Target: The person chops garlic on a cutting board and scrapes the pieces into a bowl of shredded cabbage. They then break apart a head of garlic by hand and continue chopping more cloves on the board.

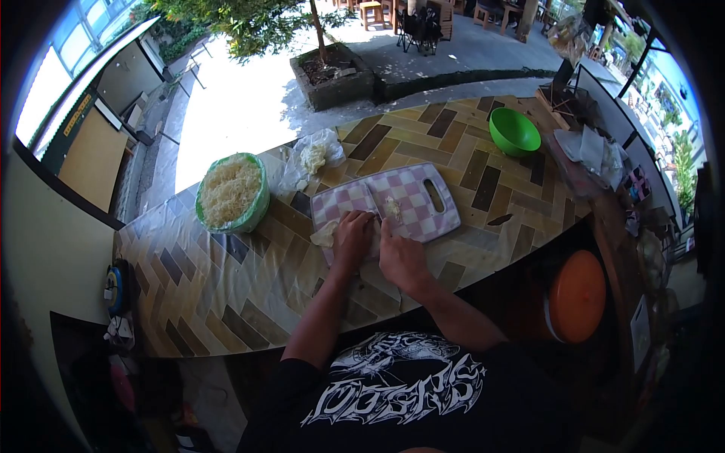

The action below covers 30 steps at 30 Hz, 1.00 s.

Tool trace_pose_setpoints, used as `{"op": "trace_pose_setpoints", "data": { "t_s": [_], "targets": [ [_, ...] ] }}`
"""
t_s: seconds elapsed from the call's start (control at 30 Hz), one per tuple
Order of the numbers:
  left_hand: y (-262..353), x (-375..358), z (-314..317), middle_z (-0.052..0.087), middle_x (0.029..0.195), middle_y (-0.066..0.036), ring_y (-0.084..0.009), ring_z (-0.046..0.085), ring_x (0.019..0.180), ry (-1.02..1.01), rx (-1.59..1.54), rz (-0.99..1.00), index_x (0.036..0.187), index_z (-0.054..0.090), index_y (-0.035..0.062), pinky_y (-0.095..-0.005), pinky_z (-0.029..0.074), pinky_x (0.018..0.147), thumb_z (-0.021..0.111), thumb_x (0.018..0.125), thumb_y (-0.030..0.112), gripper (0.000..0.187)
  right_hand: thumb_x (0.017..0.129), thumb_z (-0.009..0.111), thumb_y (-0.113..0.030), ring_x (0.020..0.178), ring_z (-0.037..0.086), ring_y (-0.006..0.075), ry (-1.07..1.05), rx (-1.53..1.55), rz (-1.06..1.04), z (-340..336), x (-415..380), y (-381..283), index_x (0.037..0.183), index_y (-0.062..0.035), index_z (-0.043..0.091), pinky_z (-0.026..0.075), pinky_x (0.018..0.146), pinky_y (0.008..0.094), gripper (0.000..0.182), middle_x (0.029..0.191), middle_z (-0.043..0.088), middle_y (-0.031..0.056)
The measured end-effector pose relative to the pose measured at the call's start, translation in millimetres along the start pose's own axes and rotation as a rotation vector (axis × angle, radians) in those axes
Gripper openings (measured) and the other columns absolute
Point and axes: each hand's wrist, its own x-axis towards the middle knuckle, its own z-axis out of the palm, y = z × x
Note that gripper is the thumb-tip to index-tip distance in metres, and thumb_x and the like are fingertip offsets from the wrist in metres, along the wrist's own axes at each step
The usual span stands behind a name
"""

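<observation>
A pink-and-white checkered cutting board [415, 181] lies in the middle of the table. My right hand [402, 262] is closed around a knife [371, 198], index finger stretched forward, with the thin blade pointing away from me across the board. Close beside the blade, my left hand [353, 240] presses down with bent fingers on a pale food piece, mostly hidden under them. Another pale, flat piece [325, 235] rests at the board's left edge, next to my left hand. Small pale cut bits [393, 208] lie just right of the blade.
Left of the board stands a green, plastic-lined basin [263, 198] heaped with pale shreds. A clear plastic bag [329, 143] with whitish pieces lies behind the board. A green bowl [514, 132] sits at the far right; an orange lid [580, 296] is lower, beyond the table edge.
</observation>
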Motion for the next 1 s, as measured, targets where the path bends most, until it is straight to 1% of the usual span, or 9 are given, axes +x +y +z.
{"op": "trace_pose_setpoints", "data": {
  "t_s": [0.17, 0.33, 0.43, 0.53, 0.63, 0.73, 0.83, 0.87, 1.0],
  "targets": [
    [4, 0, 0, 0.076, 0.105, -0.013, -0.0377, 0.069, 0.101, -0.025, 0.019, -0.033, 0.103, 0.079, 0.0050, -0.0471, 0.057, 0.088, 0.073, 0.092, 0.008, 0.014, 0.094, 0.057, -0.010, 0.076, 0.078, 0.0399, 0.032, -0.009, 0.009, 25, 10, 7, 0.155, 0.0103, 0.044, 0.063, 0.072, 0.0512, 0.066, 0.082, 0.076, 0.0228],
    [5, 2, -6, 0.077, 0.105, -0.012, -0.0369, 0.069, 0.101, -0.007, 0.051, 0.004, 0.103, 0.080, 0.0055, -0.0471, 0.057, 0.088, 0.073, 0.092, 0.009, 0.014, 0.094, 0.057, -0.010, 0.077, 0.078, 0.0390, -0.058, 0.030, 0.010, -21, 3, -3, 0.155, 0.0117, 0.044, 0.063, 0.071, 0.0505, 0.066, 0.082, 0.076, 0.0223],
    [6, 2, -2, 0.077, 0.104, -0.012, -0.0366, 0.069, 0.101, -0.009, 0.045, -0.009, 0.103, 0.080, 0.0054, -0.0469, 0.057, 0.088, 0.073, 0.092, 0.009, 0.013, 0.094, 0.058, -0.011, 0.080, 0.078, 0.0395, 0.016, -0.019, 0.014, 11, 1, -3, 0.155, 0.0099, 0.045, 0.063, 0.073, 0.0518, 0.066, 0.085, 0.077, 0.0227],
    [3, 1, -2, 0.077, 0.104, -0.012, -0.0365, 0.069, 0.101, -0.022, 0.037, -0.028, 0.103, 0.079, 0.0044, -0.0463, 0.056, 0.089, 0.073, 0.092, 0.009, 0.013, 0.095, 0.059, -0.011, 0.077, 0.079, 0.0358, 0.062, -0.076, -0.034, 18, 10, 2, 0.154, 0.0145, 0.044, 0.064, 0.071, 0.0470, 0.066, 0.084, 0.078, 0.0213],
    [3, 2, -3, 0.078, 0.104, -0.012, -0.0365, 0.069, 0.101, -0.008, 0.034, -0.019, 0.102, 0.079, 0.0036, -0.0460, 0.056, 0.089, 0.073, 0.092, 0.010, 0.013, 0.095, 0.057, -0.010, 0.079, 0.078, 0.0386, -0.059, 0.022, -0.005, -15, 12, 2, 0.155, 0.0118, 0.044, 0.064, 0.073, 0.0490, 0.065, 0.087, 0.077, 0.0228],
    [2, 3, -2, 0.078, 0.104, -0.012, -0.0364, 0.069, 0.101, -0.011, 0.052, -0.009, 0.102, 0.079, 0.0032, -0.0456, 0.056, 0.090, 0.073, 0.092, 0.010, 0.013, 0.095, 0.057, -0.009, 0.080, 0.079, 0.0385, -0.120, -0.001, 0.005, -21, 3, -3, 0.155, 0.0120, 0.044, 0.063, 0.074, 0.0492, 0.065, 0.087, 0.078, 0.0221],
    [3, 2, -3, 0.078, 0.104, -0.012, -0.0364, 0.069, 0.101, -0.028, 0.063, -0.024, 0.102, 0.079, 0.0033, -0.0455, 0.056, 0.090, 0.074, 0.091, 0.010, 0.013, 0.094, 0.058, -0.010, 0.081, 0.079, 0.0389, -0.002, -0.073, 0.010, 16, 4, -4, 0.155, 0.0118, 0.044, 0.063, 0.075, 0.0499, 0.066, 0.086, 0.078, 0.0221],
    [3, 1, -2, 0.078, 0.104, -0.012, -0.0364, 0.069, 0.101, -0.023, 0.055, -0.030, 0.102, 0.079, 0.0032, -0.0456, 0.056, 0.091, 0.074, 0.091, 0.010, 0.013, 0.094, 0.058, -0.009, 0.080, 0.079, 0.0385, -0.017, -0.047, 0.009, 18, 6, -1, 0.155, 0.0119, 0.044, 0.063, 0.075, 0.0495, 0.065, 0.086, 0.077, 0.0222],
    [2, 1, -4, 0.078, 0.103, -0.013, -0.0365, 0.069, 0.101, -0.015, 0.047, -0.018, 0.101, 0.079, 0.0029, -0.0459, 0.056, 0.090, 0.074, 0.091, 0.011, 0.013, 0.095, 0.058, -0.009, 0.079, 0.079, 0.0372, -0.073, 0.014, -0.034, -23, 6, -1, 0.155, 0.0127, 0.044, 0.064, 0.073, 0.0477, 0.065, 0.086, 0.077, 0.0225]
  ]
}}
